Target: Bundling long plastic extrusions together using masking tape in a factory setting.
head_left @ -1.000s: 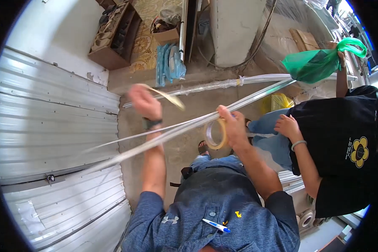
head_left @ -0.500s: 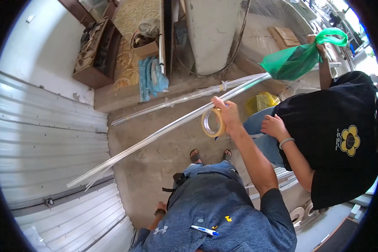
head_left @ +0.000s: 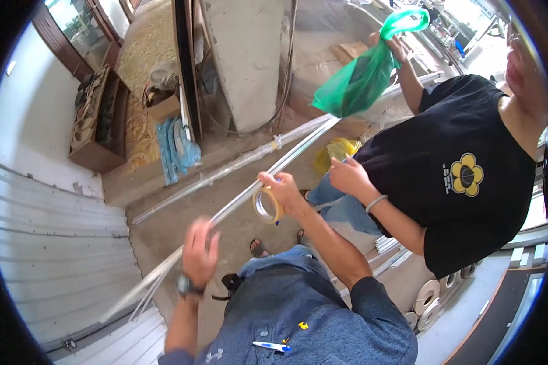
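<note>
My right hand (head_left: 281,190) is closed on a bundle of long, thin white strips (head_left: 237,202). A roll of tan tape (head_left: 279,210) hangs from the same hand, just under the strips. My left hand (head_left: 200,250), with a dark watch on the wrist, is raised beside the lower-left part of the bundle. Its fingers are stretched out with the thumb apart, slightly blurred, and I cannot tell whether they touch the strips. The bundle's far end reaches a green plastic bag (head_left: 356,82) held up by a co-worker's hand (head_left: 397,51).
The co-worker in a black shirt (head_left: 420,176) stands close on my right. Another wrapped bundle of strips (head_left: 225,172) lies on the floor beyond. A yellow bag (head_left: 335,153) sits by the co-worker's legs. A shoe rack (head_left: 100,121) and corrugated wall (head_left: 55,243) are at left.
My left hand has come up from beside my body to the strips. The view has shifted to the right. My right hand still grips the bundle and tape.
</note>
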A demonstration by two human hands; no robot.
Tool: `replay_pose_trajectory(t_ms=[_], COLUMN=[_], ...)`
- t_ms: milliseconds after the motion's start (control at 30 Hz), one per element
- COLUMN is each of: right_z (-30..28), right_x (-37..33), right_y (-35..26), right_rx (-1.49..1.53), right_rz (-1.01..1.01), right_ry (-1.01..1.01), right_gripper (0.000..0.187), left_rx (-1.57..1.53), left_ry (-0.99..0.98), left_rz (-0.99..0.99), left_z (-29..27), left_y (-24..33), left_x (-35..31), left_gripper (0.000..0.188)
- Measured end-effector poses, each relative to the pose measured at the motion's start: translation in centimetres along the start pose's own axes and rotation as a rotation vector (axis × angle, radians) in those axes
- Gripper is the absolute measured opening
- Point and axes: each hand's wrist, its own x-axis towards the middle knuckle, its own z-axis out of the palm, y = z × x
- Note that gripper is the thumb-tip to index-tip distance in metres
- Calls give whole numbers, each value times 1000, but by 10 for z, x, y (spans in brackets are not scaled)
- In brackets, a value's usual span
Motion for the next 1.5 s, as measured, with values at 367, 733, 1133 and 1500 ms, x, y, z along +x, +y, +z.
replay_pose_trajectory(t_ms=[367,733,1133,1500], right_z=[-27,-51,-19,-73], right_x=[-26,-64,-96,-150], right_y=[-11,36,-8,-14], right_rx=[215,1046,5,-33], right_rz=[32,-43,-475,-158], right_ry=[-12,-240,265,-189], right_gripper=[34,32,32,25], left_rx=[31,-688,-488,-524], left_ry=[-663,-759,-734,-691], left_rz=[-109,-208,-135,-185], left_z=[65,56,71,77], left_y=[-28,-23,-10,-9], left_x=[95,95,88,77], left_gripper=[36,27,32,25])
